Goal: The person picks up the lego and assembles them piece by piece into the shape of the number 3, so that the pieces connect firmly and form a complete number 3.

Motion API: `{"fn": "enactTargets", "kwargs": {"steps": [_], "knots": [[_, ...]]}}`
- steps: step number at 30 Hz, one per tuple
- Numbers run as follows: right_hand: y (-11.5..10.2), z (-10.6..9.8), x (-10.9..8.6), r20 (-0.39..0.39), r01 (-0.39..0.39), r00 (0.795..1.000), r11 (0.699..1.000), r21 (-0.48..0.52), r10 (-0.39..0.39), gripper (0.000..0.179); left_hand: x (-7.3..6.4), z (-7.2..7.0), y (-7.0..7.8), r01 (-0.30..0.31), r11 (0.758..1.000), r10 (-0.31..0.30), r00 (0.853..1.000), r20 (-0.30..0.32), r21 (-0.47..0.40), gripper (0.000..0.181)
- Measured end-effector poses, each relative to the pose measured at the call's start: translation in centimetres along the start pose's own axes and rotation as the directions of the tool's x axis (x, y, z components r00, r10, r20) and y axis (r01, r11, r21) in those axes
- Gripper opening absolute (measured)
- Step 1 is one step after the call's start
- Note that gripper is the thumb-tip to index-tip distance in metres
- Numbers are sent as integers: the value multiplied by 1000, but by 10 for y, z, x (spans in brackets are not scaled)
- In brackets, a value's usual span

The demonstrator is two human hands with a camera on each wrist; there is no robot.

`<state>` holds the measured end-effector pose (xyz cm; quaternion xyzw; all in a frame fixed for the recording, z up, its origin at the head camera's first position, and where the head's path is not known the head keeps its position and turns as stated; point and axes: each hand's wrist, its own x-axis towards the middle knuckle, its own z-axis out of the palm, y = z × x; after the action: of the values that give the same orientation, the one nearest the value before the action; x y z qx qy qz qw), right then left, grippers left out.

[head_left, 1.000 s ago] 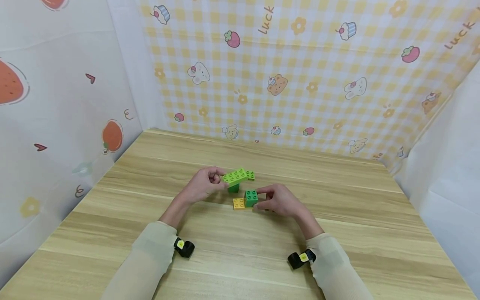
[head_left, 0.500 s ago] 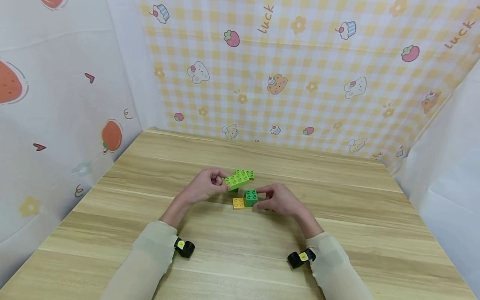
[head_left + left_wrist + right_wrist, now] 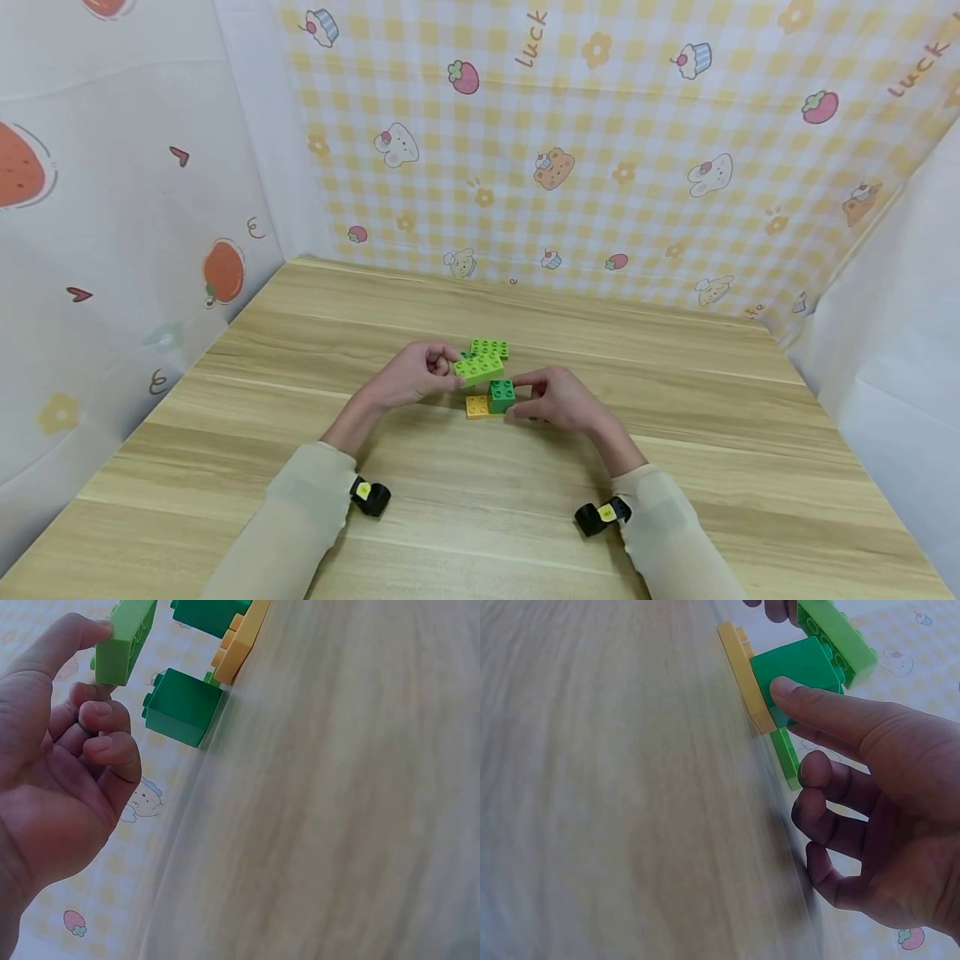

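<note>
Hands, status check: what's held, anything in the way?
Left hand pinches light green brick, raised off table. Right hand grips dark green block on yellow plate. No obstacle visible between held pieces.

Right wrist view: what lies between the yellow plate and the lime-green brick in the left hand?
The green 2x2 brick on the yellow plate lies between it and the lime-green brick in the right wrist view.

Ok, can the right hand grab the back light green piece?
Probably not yet: the right hand holds the dark green block on the yellow piece. If freed, it might reach the back piece, whose right end looks uncovered.
</note>
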<state>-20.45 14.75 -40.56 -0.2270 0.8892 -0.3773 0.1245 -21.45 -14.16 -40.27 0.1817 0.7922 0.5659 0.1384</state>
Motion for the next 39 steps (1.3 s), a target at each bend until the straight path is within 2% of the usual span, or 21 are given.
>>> {"fn": "enactTargets", "kwargs": {"steps": [15, 39], "knots": [[0, -1, 1, -6, -10, 1000, 1000, -15, 9, 48, -1, 4, 4, 15, 999, -16, 999, 49, 28, 28], [1, 0, 1, 3, -4, 1000, 1000, -4, 4, 46, 1, 9, 4, -28, 999, 25, 995, 100, 26, 27]]}}
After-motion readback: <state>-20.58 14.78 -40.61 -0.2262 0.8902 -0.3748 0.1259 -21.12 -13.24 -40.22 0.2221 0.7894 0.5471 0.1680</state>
